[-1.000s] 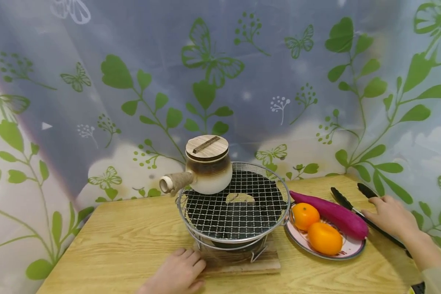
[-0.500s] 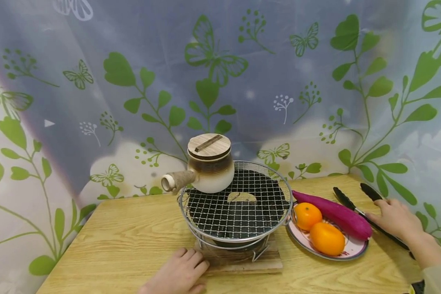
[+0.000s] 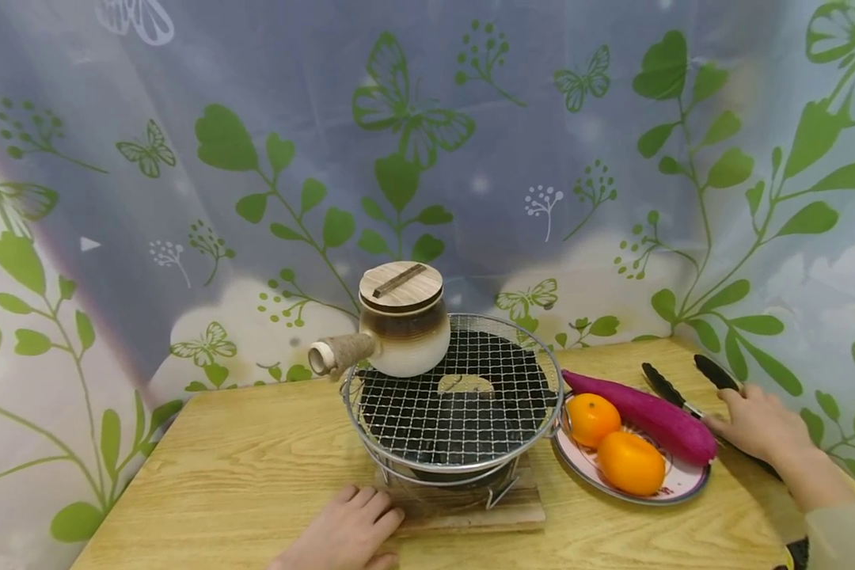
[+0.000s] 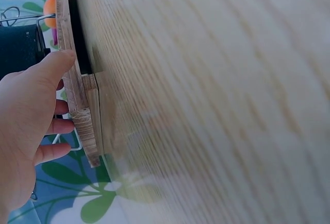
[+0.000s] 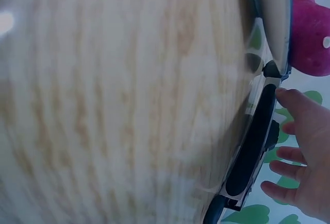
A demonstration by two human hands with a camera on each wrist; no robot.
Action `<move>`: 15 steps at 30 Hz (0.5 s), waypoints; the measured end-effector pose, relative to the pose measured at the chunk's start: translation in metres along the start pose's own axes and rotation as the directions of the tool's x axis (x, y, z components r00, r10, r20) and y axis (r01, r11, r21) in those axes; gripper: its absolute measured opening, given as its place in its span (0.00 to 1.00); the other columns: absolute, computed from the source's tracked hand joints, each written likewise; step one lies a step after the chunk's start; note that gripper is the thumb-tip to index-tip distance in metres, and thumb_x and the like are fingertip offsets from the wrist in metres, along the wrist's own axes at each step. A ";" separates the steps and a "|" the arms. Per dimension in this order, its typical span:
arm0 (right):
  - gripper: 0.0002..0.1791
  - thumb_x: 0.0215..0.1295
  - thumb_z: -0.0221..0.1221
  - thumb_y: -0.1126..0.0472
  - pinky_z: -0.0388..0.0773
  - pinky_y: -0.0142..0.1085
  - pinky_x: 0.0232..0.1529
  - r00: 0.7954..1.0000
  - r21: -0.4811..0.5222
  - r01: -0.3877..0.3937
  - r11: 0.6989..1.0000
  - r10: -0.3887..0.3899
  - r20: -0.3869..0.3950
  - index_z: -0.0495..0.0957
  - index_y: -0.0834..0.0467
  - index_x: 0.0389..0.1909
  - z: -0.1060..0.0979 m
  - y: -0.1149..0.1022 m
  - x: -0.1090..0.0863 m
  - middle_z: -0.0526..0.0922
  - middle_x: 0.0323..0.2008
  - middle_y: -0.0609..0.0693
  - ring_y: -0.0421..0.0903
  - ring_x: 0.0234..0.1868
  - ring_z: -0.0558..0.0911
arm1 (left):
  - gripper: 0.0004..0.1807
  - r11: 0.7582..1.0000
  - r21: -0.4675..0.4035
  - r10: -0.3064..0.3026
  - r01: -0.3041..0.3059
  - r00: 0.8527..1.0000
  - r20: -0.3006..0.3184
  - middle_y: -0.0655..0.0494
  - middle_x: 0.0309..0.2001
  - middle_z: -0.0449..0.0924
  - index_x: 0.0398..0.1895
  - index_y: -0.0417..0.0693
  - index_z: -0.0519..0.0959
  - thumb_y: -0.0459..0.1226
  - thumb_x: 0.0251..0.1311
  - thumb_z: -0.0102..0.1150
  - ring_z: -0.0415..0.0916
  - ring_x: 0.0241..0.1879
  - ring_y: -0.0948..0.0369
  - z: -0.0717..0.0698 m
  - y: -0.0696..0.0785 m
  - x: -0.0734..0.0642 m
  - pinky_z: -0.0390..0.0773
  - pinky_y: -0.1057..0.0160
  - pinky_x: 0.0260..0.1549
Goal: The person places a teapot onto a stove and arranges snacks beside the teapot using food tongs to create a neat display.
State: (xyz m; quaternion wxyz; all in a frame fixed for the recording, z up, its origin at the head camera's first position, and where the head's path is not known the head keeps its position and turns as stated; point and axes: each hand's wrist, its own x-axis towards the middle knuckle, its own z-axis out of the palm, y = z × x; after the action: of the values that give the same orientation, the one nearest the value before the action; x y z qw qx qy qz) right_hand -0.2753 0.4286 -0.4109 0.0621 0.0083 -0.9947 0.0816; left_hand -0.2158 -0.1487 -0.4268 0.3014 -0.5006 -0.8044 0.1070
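My left hand (image 3: 342, 529) rests at the front left corner of a wooden board (image 3: 477, 518), fingers loosely bent. In the left wrist view its thumb touches the board's edge. The board carries a round wire grill (image 3: 456, 423). On the right, my right hand (image 3: 769, 427) lies over black-and-steel kitchen tongs (image 3: 663, 385), whose dark tips are spread apart. Seen from the right wrist, the thumb meets the side of a tong handle (image 5: 253, 147) while the other fingers stay spread. Beside it stands a plate (image 3: 673, 491) with a purple eggplant (image 3: 655, 416).
A lidded clay pot (image 3: 408, 340) sits on the grill's back left, its twine-wrapped handle (image 3: 349, 350) jutting out leftward. Two oranges (image 3: 630, 463) share the plate with the eggplant. A patterned curtain (image 3: 271, 158) hangs behind the wooden table (image 3: 221, 467).
The right hand has shifted slightly, and less of the tong handle shows behind it. The left hand stays at the board's corner. The head view has swayed a little.
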 end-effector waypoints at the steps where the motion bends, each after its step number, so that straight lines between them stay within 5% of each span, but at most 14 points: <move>1: 0.37 0.58 0.56 0.43 0.69 0.62 0.30 1.000 -0.007 0.002 1.000 -0.002 -0.001 0.66 0.75 0.52 0.000 0.000 0.001 0.64 0.45 0.78 0.75 0.43 0.66 | 0.22 1.000 0.000 -0.001 0.001 1.000 0.001 0.59 0.32 0.70 0.36 0.54 0.75 0.59 0.48 0.56 0.68 0.31 0.62 0.000 0.000 0.000 0.67 0.63 0.29; 9: 0.34 0.55 0.58 0.47 0.70 0.61 0.28 0.999 -0.058 0.028 0.998 -0.029 -0.020 0.68 0.74 0.48 0.006 0.000 0.009 0.66 0.41 0.76 0.72 0.40 0.67 | 0.23 0.999 0.043 0.014 -0.011 0.998 -0.062 0.59 0.31 0.70 0.33 0.53 0.74 0.60 0.46 0.54 0.69 0.31 0.61 0.005 -0.001 -0.003 0.67 0.64 0.28; 15: 0.37 0.54 0.58 0.42 0.70 0.59 0.27 1.000 -0.070 0.012 0.997 -0.012 0.004 0.67 0.74 0.46 0.007 0.002 0.012 0.66 0.38 0.74 0.72 0.38 0.68 | 0.22 0.999 0.040 0.008 -0.006 0.999 -0.033 0.59 0.31 0.69 0.33 0.54 0.74 0.60 0.48 0.54 0.69 0.31 0.62 0.003 0.000 -0.002 0.66 0.65 0.26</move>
State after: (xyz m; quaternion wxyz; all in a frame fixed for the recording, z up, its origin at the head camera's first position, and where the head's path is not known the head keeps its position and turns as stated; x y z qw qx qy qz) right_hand -0.2879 0.4293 -0.4170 0.0610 0.0123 -0.9970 0.0465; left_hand -0.2169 -0.1498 -0.4304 0.3243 -0.4991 -0.7952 0.1156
